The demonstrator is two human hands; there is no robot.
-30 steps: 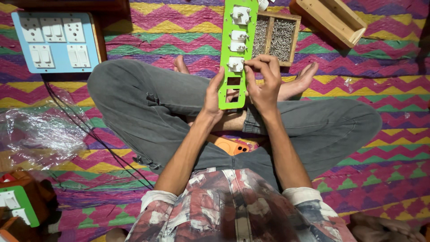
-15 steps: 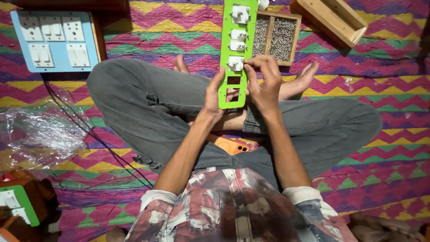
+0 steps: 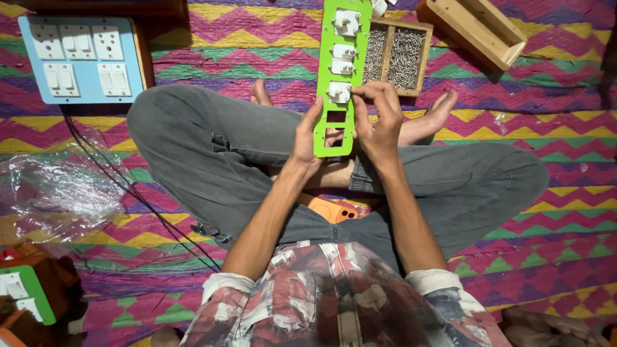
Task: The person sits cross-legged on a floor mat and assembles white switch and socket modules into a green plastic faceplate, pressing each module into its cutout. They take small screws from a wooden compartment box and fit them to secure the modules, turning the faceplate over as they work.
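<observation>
Two hands hold a long green plate (image 3: 337, 77) upright over the crossed legs (image 3: 212, 154) of a person sitting on a zigzag mat (image 3: 546, 128). The left hand (image 3: 307, 138) grips the plate's lower left edge, thumb in front and fingers curled behind. The right hand (image 3: 379, 122) is at the right edge, thumb and fingertips pinched together on the lowest white switch (image 3: 339, 93) seated in the plate. Three more white switches (image 3: 346, 23) sit above it in the plate's cut-outs; two square cut-outs below the pinched switch are open.

Against the frames from a second and half a second ago, very little differs: the plate stands at the same place and tilt, the left hand's grip is unchanged, and the right hand's fingers stay on the same switch, only slightly more closed around it. Nothing on the mat has shifted.

Behind the plate's top lies a wooden tray (image 3: 421, 32) with two compartments full of small screws (image 3: 406, 54), and further right an empty-looking wooden box (image 3: 475, 32). At the far left a blue switchboard (image 3: 80, 58) with white switches rests on the mat, a black cable (image 3: 128, 186) running from it past a crumpled clear bag (image 3: 58, 193). An orange object (image 3: 328, 209) pokes out in the lap between the forearms. At the lower left corner sits another green piece (image 3: 26, 292) with a white switch.
</observation>
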